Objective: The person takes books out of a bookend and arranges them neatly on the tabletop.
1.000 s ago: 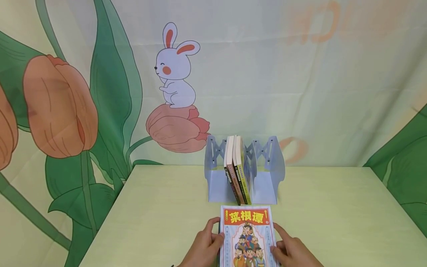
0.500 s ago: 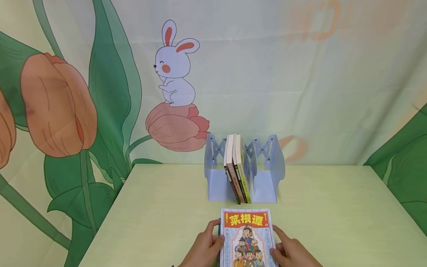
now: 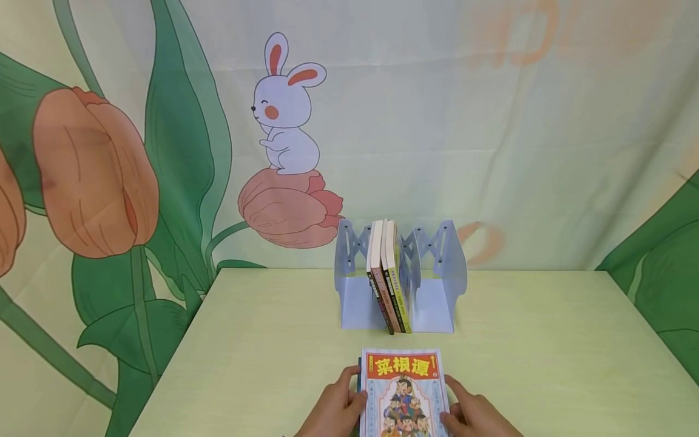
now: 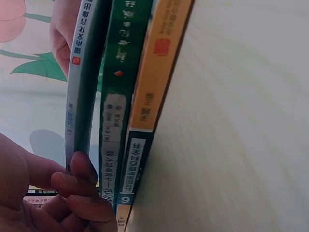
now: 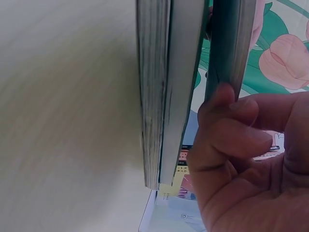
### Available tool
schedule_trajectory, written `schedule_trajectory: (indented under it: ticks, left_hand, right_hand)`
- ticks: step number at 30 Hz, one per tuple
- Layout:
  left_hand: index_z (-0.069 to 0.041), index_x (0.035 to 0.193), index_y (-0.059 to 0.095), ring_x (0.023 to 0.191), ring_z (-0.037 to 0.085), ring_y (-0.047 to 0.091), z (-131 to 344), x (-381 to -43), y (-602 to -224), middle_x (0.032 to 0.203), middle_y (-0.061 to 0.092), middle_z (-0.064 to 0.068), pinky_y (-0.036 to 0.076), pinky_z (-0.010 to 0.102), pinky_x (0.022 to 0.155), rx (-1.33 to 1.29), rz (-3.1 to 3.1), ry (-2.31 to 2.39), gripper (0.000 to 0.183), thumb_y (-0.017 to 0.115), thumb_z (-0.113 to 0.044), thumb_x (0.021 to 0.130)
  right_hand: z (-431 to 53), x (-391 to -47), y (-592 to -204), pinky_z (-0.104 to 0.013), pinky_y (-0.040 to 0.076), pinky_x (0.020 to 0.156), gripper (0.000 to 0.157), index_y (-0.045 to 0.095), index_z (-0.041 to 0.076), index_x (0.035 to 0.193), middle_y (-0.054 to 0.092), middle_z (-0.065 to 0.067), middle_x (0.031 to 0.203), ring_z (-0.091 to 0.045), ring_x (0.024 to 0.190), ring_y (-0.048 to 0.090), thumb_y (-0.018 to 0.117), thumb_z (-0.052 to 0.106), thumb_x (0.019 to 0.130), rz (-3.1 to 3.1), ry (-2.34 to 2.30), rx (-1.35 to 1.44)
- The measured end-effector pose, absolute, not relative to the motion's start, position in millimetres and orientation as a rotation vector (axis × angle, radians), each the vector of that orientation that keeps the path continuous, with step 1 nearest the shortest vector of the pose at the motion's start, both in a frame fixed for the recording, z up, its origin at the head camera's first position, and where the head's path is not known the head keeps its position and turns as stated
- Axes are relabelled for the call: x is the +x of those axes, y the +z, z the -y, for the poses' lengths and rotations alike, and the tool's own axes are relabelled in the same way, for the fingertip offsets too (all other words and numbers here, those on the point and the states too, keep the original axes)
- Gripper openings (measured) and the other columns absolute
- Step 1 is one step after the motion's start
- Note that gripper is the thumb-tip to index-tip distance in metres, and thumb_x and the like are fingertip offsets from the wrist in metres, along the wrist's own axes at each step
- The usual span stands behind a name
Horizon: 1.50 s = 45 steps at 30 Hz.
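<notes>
A comic-style book [image 3: 404, 400] with a red title band and cartoon figures lies cover up between my hands at the front of the table. At its left edge, my left hand [image 3: 335, 408] grips it between thumb and fingers; my right hand [image 3: 476, 416] does the same on the right. The left wrist view shows its pale spine [image 4: 79, 82] held apart from two books below, one with a green spine [image 4: 118, 92], the other orange and dark blue [image 4: 153, 92]. Page edges of those lower books [image 5: 166, 96] appear in the right wrist view.
A pale blue metal book rack [image 3: 431, 309] stands farther back on the table [image 3: 262, 346]. Several books [image 3: 389, 279] lean in its middle section. Behind the table hangs a cloth backdrop [image 3: 491, 152] printed with tulips and a rabbit.
The book with the red title band has shifted a little toward me, away from the rack, with both hands keeping their grip. Books in the rack stay as they were.
</notes>
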State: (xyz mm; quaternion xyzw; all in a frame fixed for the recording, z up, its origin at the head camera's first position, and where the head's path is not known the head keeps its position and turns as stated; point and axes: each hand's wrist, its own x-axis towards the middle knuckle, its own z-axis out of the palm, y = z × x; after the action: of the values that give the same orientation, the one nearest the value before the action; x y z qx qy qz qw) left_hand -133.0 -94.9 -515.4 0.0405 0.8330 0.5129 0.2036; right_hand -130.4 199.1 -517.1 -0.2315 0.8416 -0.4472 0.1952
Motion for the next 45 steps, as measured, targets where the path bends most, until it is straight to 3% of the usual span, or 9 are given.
schedule_trajectory:
  ticks: [17, 28, 35, 45]
  left_hand:
    - [0.006, 0.144, 0.036, 0.063, 0.013, 0.056, 93.2, -132.1, -517.7, 0.078, 0.066, 0.002, 0.039, 0.023, 0.054, 0.122, -2.375, 1.367, 0.053, 0.052, -0.021, 0.101]
    - [0.01, 0.142, 0.039, 0.062, 0.012, 0.055, 94.8, -132.5, -519.6, 0.08, 0.068, 0.004, 0.04, 0.024, 0.059, 0.192, -2.417, 1.331, 0.052, 0.052, -0.019, 0.101]
    - [0.014, 0.141, 0.041, 0.055, 0.009, 0.05, 94.8, -131.5, -520.8, 0.069, 0.062, 0.0, 0.037, 0.022, 0.052, 0.222, -2.458, 1.291, 0.054, 0.054, -0.019, 0.1]
    - [0.011, 0.14, 0.043, 0.065, 0.012, 0.056, 93.9, -134.1, -522.1, 0.074, 0.063, 0.001, 0.04, 0.024, 0.057, 0.168, -2.448, 1.235, 0.054, 0.055, -0.021, 0.099]
  right_hand:
    - [-198.4, -129.8, -523.4, -0.02, 0.042, 0.053, 0.068, 0.026, -0.02, 0.141, 0.068, 0.002, 0.072, 0.003, 0.056, 0.052, 0.06, 0.017, 0.096, -2.34, -1.257, -0.659]
    - [-195.9, -131.5, -522.2, -0.02, 0.041, 0.054, 0.071, 0.025, -0.021, 0.142, 0.068, -0.002, 0.075, 0.0, 0.059, 0.054, 0.06, 0.02, 0.096, -2.321, -1.218, -0.589]
    - [-195.7, -131.8, -523.1, -0.021, 0.041, 0.054, 0.072, 0.024, -0.021, 0.142, 0.068, -0.002, 0.075, -0.002, 0.059, 0.055, 0.06, 0.019, 0.096, -2.312, -1.218, -0.578]
    - [-195.4, -131.5, -523.5, -0.021, 0.039, 0.054, 0.074, 0.026, -0.02, 0.143, 0.065, 0.0, 0.072, -0.004, 0.059, 0.053, 0.063, 0.022, 0.094, -2.356, -1.131, -0.545]
